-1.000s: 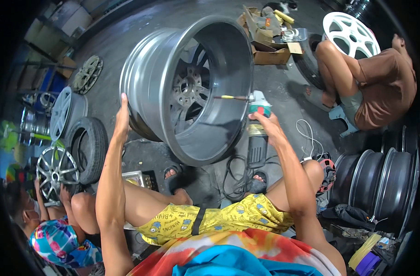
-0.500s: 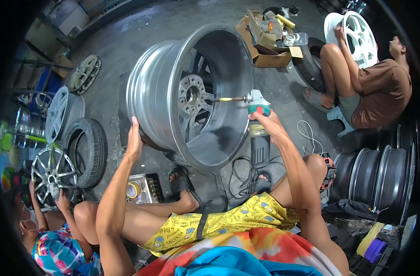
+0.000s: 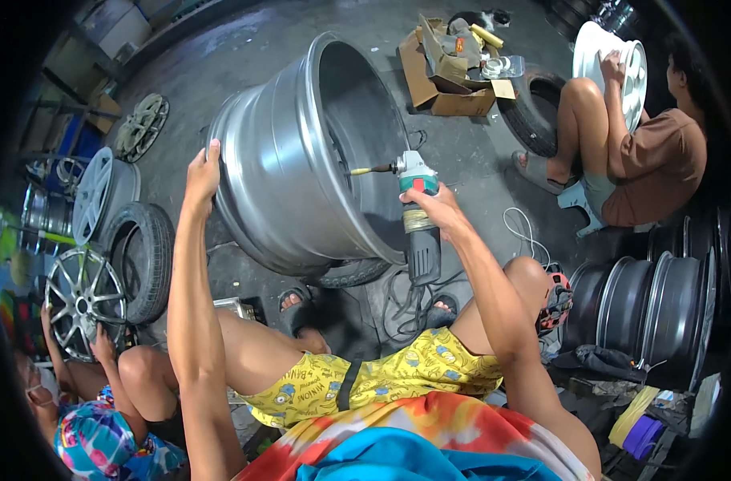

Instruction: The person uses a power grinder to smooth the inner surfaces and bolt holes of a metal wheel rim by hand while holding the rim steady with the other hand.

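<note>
A large silver wheel rim (image 3: 277,172) stands tilted in front of me, its open barrel turned to the right. My left hand (image 3: 202,178) grips the rim's left edge, the thumb up and the other fingers hidden behind it. In my right hand (image 3: 436,207) is an angle grinder (image 3: 423,248) with a green-and-black body and yellow tape round it. From the grinder's head a thin shaft with a yellow section (image 3: 371,169) points left into the barrel. The barrel wall hides the shaft's tip, so contact cannot be seen.
Beneath the rim lies a tyre (image 3: 349,274), with a black cable (image 3: 401,301) coiled beside it. A cardboard box (image 3: 462,103) stands beyond. One person (image 3: 658,160) sits at right holding a white rim; another (image 3: 101,437) at lower left holds a spoked wheel (image 3: 85,301). Several rims (image 3: 622,301) stand at right.
The rim has swung so its opening faces further right, hiding the spokes. My left hand has moved up and left with it. The grinder has shifted left, its shaft now deeper inside the barrel.
</note>
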A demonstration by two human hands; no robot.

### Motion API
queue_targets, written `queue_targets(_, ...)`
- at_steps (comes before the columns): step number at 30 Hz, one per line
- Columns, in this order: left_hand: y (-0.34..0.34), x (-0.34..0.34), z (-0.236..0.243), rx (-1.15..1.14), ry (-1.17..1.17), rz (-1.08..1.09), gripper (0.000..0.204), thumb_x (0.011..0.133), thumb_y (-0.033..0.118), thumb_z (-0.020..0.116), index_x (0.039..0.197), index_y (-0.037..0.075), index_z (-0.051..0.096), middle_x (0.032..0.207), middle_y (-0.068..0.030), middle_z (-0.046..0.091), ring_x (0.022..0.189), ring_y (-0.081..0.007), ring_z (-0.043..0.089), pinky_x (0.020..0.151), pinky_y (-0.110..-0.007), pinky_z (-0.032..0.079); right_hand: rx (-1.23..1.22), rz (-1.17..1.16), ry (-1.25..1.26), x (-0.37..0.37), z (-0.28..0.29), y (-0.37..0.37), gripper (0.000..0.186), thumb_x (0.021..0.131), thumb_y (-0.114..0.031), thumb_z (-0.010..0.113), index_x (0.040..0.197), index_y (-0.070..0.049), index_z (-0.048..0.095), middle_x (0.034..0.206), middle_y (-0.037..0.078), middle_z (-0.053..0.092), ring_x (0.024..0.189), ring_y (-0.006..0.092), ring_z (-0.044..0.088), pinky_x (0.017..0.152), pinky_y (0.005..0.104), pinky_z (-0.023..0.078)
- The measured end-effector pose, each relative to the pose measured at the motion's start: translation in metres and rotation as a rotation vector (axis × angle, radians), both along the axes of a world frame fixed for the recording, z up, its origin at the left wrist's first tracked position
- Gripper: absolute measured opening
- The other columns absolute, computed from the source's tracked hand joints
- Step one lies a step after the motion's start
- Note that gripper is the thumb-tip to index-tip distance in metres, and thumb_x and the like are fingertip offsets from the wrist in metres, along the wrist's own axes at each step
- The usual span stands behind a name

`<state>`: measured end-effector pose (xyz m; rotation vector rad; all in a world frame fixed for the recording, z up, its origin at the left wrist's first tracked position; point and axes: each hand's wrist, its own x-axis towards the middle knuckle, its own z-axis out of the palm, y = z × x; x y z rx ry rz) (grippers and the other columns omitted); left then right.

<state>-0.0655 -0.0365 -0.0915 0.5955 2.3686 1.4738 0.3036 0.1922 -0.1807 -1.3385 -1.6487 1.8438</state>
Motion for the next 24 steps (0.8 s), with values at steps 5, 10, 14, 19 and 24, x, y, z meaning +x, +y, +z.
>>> queue_targets(5,-0.010,0.031,-0.022,-0.042,0.260,0.190,0.054,0.109,0.043,0.050,0.129,-0.004,0.066,0.116,-0.0191,0.071,0.108,-0.0235,0.065,0.097,-0.037,0.048,-0.399,0.069,0.156,0.020,-0.001,0.011,0.053,0.078,-0.027,0.080,0.118,-0.001,0.057,0.088,0.013,0.068,0.071,0.0235,0.072,0.065,0.0401,0.061)
queue_targets(10,0.003,0.041,-0.022,-0.075,0.250,0.309,0.052,0.107,0.044,0.053,0.115,-0.006,0.068,0.102,-0.0157,0.071,0.096,-0.0210,0.063,0.090,-0.037,0.048,-0.608,0.067,0.307,0.031,-0.035,-0.001,0.046,0.082,-0.031,0.079,0.112,-0.005,0.055,0.085,0.011,0.066,0.072,0.0247,0.073,0.063,0.0401,0.062)
queue_targets(14,0.006,0.014,-0.032,-0.015,0.299,0.326,0.052,0.105,0.044,0.057,0.111,-0.006,0.069,0.097,-0.0184,0.071,0.091,-0.0234,0.063,0.085,-0.038,0.048,-0.711,0.050,0.352,0.030,-0.039,-0.002,0.045,0.083,-0.032,0.077,0.111,-0.006,0.055,0.085,0.012,0.067,0.072,0.0246,0.073,0.062,0.0404,0.062)
queue_targets(19,0.017,-0.016,-0.018,0.008,0.354,0.214,0.055,0.102,0.045,0.061,0.106,-0.008,0.072,0.092,-0.0201,0.074,0.088,-0.0230,0.068,0.084,-0.039,0.051,-0.821,0.036,0.449,0.035,-0.045,-0.007,0.045,0.086,-0.040,0.073,0.110,-0.005,0.057,0.087,0.012,0.070,0.076,0.0235,0.074,0.067,0.0383,0.062)
queue_targets(24,0.032,-0.032,0.014,-0.045,0.448,0.181,0.058,0.100,0.048,0.064,0.096,-0.009,0.074,0.073,-0.0146,0.068,0.071,-0.0177,0.058,0.072,-0.037,0.049,-0.879,0.071,0.444,0.018,-0.038,-0.031,0.043,0.088,-0.042,0.072,0.106,-0.003,0.062,0.091,0.013,0.072,0.077,0.0229,0.074,0.070,0.0372,0.061)
